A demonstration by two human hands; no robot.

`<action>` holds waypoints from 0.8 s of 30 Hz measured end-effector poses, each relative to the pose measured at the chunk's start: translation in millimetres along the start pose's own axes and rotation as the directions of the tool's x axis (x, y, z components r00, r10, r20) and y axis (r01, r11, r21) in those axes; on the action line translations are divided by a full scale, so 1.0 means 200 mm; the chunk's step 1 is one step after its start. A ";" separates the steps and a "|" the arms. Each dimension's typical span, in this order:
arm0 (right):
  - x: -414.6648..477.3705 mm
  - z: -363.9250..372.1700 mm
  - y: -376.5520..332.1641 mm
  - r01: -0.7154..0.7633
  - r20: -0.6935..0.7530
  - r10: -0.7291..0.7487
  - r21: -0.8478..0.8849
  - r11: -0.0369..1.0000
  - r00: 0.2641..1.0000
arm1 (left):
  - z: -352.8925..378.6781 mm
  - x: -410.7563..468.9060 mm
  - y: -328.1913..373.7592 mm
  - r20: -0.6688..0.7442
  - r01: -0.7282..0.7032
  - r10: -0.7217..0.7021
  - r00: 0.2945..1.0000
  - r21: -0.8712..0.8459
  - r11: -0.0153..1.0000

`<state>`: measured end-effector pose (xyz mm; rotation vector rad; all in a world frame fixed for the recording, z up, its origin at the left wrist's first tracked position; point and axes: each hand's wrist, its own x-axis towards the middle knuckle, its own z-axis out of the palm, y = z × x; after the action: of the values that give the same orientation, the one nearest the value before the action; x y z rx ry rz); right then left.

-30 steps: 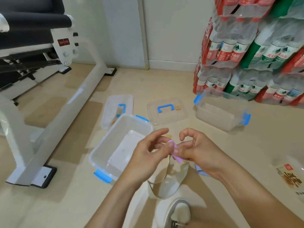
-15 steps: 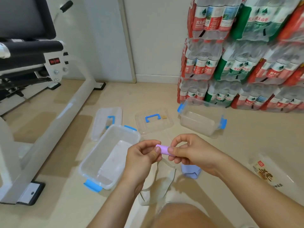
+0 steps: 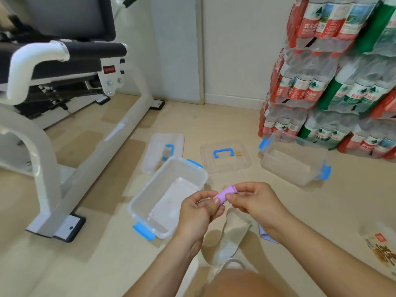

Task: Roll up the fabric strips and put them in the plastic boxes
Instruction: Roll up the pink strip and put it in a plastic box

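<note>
Strip: a purple fabric roll, held in the air above the floor, just beside the near plastic box.
Left hand: fingers pinching the lower end of the roll.
Right hand: fingers pinching its upper end.
Handling: probably light and soft; it may unroll, so hold it around the middle.

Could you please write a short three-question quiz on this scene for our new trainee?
1. True or false: the purple fabric roll is pinched between the left hand and the right hand.
2. How many lids with blue handles lie on the floor?
3. The near plastic box holds: A) purple rolls, B) no fabric, C) bottles.

Key: 1 true; 2 two, the left lid and the right lid; 3 B.
</note>
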<state>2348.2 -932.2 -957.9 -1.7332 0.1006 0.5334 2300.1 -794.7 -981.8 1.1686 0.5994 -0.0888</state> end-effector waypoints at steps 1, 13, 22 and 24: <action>0.03 0.05 0.01 0.012 -0.003 -0.012 0.009 1.000 1.000 | -0.05 0.02 0.00 -0.008 -0.008 0.008 1.000 0.030 1.000; 0.42 0.01 0.12 0.108 -0.042 -0.125 -0.284 0.953 0.991 | -0.32 0.44 -0.21 0.142 -0.166 0.130 0.981 0.966 0.200; 0.93 -0.49 0.22 0.182 0.002 -0.223 -0.583 0.792 0.975 | 0.07 1.10 -0.18 0.461 -0.343 0.086 0.883 0.761 -0.551; 1.01 -0.56 0.27 0.169 0.000 -0.200 -0.536 0.827 0.980 | 0.12 1.21 -0.19 0.442 -0.327 0.015 0.897 0.686 -0.650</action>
<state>2541.6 -1007.7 -1072.4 -2.2774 -0.1970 0.3871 2499.1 -772.8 -1124.3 3.3325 -0.3625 -0.4968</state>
